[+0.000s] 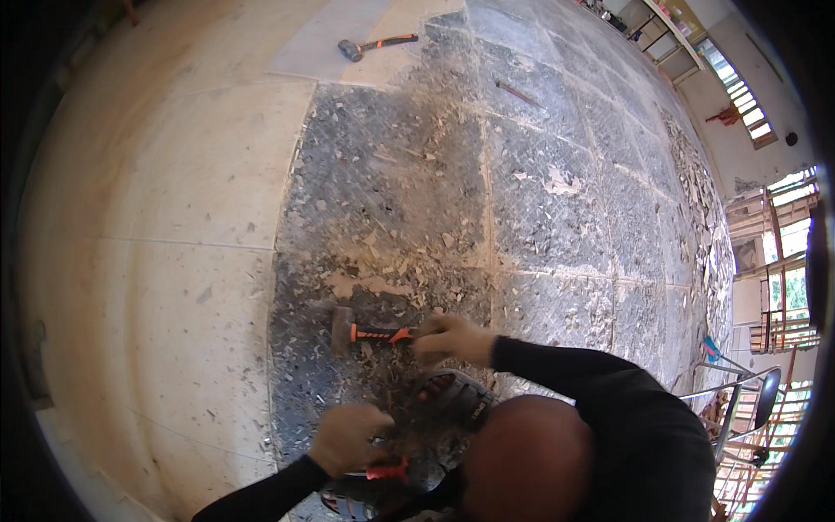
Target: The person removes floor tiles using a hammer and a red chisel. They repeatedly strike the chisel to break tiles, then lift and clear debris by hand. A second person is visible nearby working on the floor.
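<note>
My right hand (452, 339), in a pale glove, is closed round the black-and-orange handle of a hammer (342, 331). The hammer lies level, its blocky grey head pointing left, just above the dark floor. Lower and to the left, my gloved left hand (348, 439) is curled at a tool with a red grip (389, 470); the rest of that tool is hidden, so its kind cannot be told. Between and below the hands are my sandalled feet. Broken chips (383, 252) and dust cover the stripped floor around them.
A second hammer (378, 45) lies at the far side on pale floor tiles. Beyond the chips lies a thin bar (519, 94). Unbroken cream tiles (191, 331) stretch along the left. A metal-framed chair (748, 391) stands at the right, near rubble (696, 191) by the wall.
</note>
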`<action>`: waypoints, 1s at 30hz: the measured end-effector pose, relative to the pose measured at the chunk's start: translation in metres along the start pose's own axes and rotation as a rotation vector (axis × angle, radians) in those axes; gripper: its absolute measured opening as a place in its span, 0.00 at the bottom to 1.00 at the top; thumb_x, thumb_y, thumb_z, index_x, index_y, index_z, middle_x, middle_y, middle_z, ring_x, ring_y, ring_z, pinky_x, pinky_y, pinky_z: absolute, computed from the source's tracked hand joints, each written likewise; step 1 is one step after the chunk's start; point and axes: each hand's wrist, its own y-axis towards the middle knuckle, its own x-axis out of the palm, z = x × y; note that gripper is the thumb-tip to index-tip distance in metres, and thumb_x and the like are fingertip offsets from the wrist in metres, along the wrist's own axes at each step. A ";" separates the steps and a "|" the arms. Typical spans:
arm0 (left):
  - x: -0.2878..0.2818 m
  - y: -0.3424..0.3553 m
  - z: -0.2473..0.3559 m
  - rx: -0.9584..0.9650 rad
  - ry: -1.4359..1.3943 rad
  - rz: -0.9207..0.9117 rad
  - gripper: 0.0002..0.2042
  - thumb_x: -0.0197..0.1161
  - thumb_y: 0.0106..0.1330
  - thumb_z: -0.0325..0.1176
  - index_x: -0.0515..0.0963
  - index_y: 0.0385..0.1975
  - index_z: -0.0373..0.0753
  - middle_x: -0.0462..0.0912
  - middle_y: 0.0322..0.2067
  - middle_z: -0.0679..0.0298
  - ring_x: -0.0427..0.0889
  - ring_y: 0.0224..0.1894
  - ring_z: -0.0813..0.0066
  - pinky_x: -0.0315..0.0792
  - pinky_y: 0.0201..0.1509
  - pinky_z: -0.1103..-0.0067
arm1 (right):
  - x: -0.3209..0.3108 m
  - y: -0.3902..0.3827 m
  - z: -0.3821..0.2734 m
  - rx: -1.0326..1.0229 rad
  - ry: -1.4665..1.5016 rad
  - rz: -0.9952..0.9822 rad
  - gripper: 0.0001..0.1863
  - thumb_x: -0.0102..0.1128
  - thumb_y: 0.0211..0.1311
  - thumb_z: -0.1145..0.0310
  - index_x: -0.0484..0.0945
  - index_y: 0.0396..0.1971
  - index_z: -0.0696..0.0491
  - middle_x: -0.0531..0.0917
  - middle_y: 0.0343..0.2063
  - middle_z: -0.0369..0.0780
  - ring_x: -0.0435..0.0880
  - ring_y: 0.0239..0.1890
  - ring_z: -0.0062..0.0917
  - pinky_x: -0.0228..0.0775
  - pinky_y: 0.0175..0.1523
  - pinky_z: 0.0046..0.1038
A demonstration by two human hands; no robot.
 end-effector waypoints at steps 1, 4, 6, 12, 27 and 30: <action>0.012 -0.006 0.001 -0.034 0.001 -0.203 0.18 0.79 0.60 0.46 0.87 0.46 0.44 0.88 0.42 0.58 0.89 0.49 0.49 0.82 0.53 0.55 | -0.036 -0.032 -0.004 0.039 -0.144 0.170 0.23 0.80 0.73 0.62 0.86 0.58 0.62 0.93 0.52 0.42 0.94 0.55 0.33 0.86 0.67 0.35; 0.053 -0.034 0.008 -0.082 0.039 -0.372 0.17 0.77 0.59 0.49 0.86 0.42 0.46 0.87 0.41 0.59 0.89 0.48 0.50 0.81 0.50 0.55 | -0.180 -0.190 -0.043 -0.169 -0.811 0.693 0.24 0.78 0.72 0.57 0.88 0.60 0.53 0.91 0.49 0.38 0.90 0.53 0.28 0.83 0.58 0.39; 0.080 -0.051 0.009 -0.137 0.068 -0.432 0.16 0.76 0.60 0.48 0.86 0.42 0.47 0.87 0.40 0.59 0.89 0.48 0.51 0.81 0.50 0.55 | -0.281 -0.333 -0.082 -0.427 -1.041 1.262 0.15 0.64 0.82 0.60 0.90 0.57 0.53 0.91 0.53 0.41 0.90 0.53 0.29 0.82 0.63 0.37; 0.122 -0.063 0.006 -0.220 0.111 -0.483 0.14 0.74 0.62 0.45 0.87 0.41 0.45 0.88 0.41 0.59 0.89 0.47 0.51 0.81 0.49 0.56 | -0.368 -0.511 -0.085 0.823 -0.860 2.580 0.42 0.66 0.67 0.25 0.92 0.52 0.54 0.94 0.44 0.49 0.95 0.45 0.43 0.87 0.50 0.53; -0.008 0.048 -0.025 -0.180 0.140 0.550 0.36 0.85 0.57 0.44 0.81 0.65 0.41 0.84 0.61 0.53 0.81 0.65 0.43 0.73 0.68 0.49 | 0.066 0.044 -0.037 -0.700 -1.265 0.501 0.29 0.83 0.55 0.56 0.88 0.57 0.50 0.87 0.52 0.44 0.87 0.53 0.47 0.81 0.58 0.49; 0.012 0.062 -0.035 -0.214 0.088 0.604 0.42 0.86 0.56 0.48 0.78 0.71 0.42 0.80 0.68 0.52 0.75 0.73 0.41 0.67 0.76 0.46 | 0.080 0.074 -0.038 -0.648 -1.268 0.459 0.26 0.82 0.54 0.59 0.89 0.53 0.50 0.87 0.47 0.43 0.88 0.48 0.46 0.80 0.52 0.49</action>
